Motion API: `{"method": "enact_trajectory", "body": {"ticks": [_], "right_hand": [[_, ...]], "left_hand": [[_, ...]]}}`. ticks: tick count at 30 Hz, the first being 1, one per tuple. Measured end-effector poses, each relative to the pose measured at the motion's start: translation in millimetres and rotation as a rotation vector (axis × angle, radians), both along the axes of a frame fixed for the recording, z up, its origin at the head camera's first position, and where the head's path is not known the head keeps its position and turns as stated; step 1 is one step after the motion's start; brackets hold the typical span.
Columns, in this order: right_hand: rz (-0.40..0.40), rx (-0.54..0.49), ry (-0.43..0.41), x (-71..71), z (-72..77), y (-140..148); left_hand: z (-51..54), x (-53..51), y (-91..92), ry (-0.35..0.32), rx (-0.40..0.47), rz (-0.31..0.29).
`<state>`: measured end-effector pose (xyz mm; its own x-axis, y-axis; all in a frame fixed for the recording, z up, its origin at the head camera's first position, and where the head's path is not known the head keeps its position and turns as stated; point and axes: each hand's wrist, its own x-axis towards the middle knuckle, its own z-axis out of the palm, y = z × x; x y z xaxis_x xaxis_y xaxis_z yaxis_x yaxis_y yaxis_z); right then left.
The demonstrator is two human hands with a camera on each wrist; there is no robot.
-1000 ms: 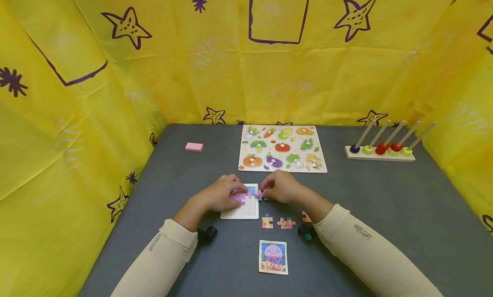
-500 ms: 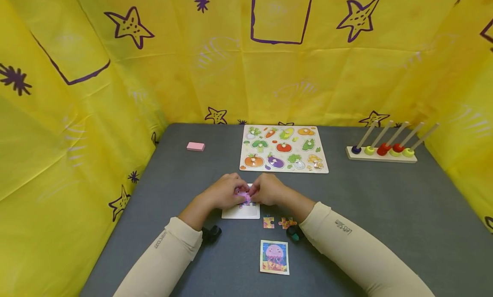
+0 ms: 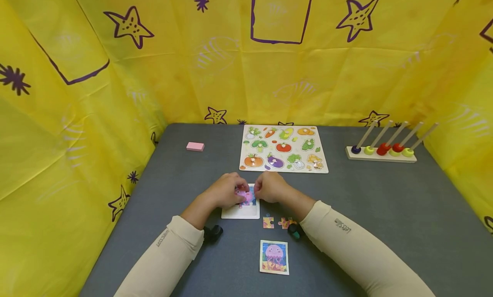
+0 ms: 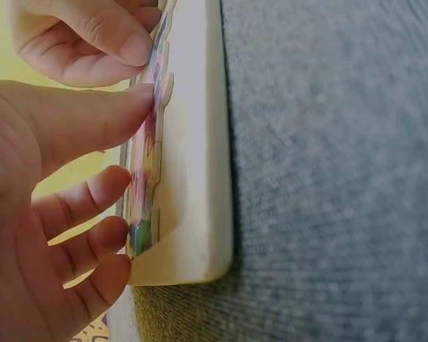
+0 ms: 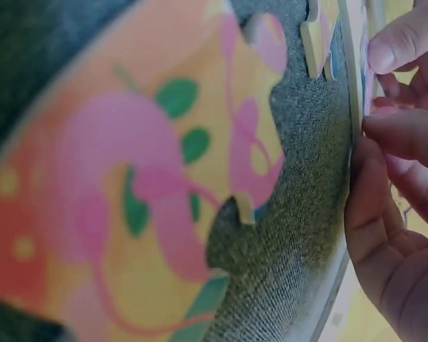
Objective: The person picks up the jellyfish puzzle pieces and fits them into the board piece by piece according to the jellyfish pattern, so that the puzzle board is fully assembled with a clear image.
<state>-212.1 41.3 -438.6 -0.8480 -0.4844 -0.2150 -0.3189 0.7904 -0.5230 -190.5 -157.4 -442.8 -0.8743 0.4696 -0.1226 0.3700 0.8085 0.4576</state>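
Observation:
A white puzzle tray [image 3: 231, 214] lies in front of me, with joined pink and blue jigsaw pieces [image 3: 247, 197] in its upper part. My left hand [image 3: 225, 191] rests over its left side. The thumb presses the pieces, and the other fingers are loosely bent beside them in the left wrist view. At the tray's right edge, my right hand [image 3: 272, 187] has its thumb and curled fingers on a jigsaw piece [image 4: 161, 44], which they partly hide. Two loose pieces, one with a blue tab [image 3: 268, 222] and one pink and yellow [image 3: 285, 222], lie below the right hand.
A jellyfish picture card [image 3: 274, 257] lies nearest me. Behind the hands is a vegetable peg board [image 3: 283, 155]. A pink block [image 3: 195, 147] sits at the back left, and a rod stacker with coloured rings [image 3: 381, 155] at the back right. Yellow cloth surrounds the grey table.
My right hand has carried a jigsaw piece leftward into the tray, then drawn slightly back to the right. More blue and pink now shows there. The left hand has stayed on the tray.

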Motion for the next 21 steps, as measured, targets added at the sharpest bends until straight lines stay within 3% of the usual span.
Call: {"method": "enact_trajectory", "body": {"ticks": [5, 9, 15, 21], "right_hand": [[0.031, 0.002, 0.04, 7.6, 4.9, 7], [0.079, 0.039, 0.026, 22.5, 12.9, 21], [0.121, 0.09, -0.039, 48.8, 16.6, 36], [0.137, 0.08, 0.021, 62.7, 11.2, 39]], "left_hand": [[-0.6, -1.0, 0.8, 0.009, 0.019, -0.001], [-1.3, -1.0, -0.4, 0.014, 0.005, -0.01], [-2.0, 0.4, -4.9, 0.055, -0.036, -0.085], [0.2, 9.2, -14.8, 0.049, -0.033, -0.124]]}}
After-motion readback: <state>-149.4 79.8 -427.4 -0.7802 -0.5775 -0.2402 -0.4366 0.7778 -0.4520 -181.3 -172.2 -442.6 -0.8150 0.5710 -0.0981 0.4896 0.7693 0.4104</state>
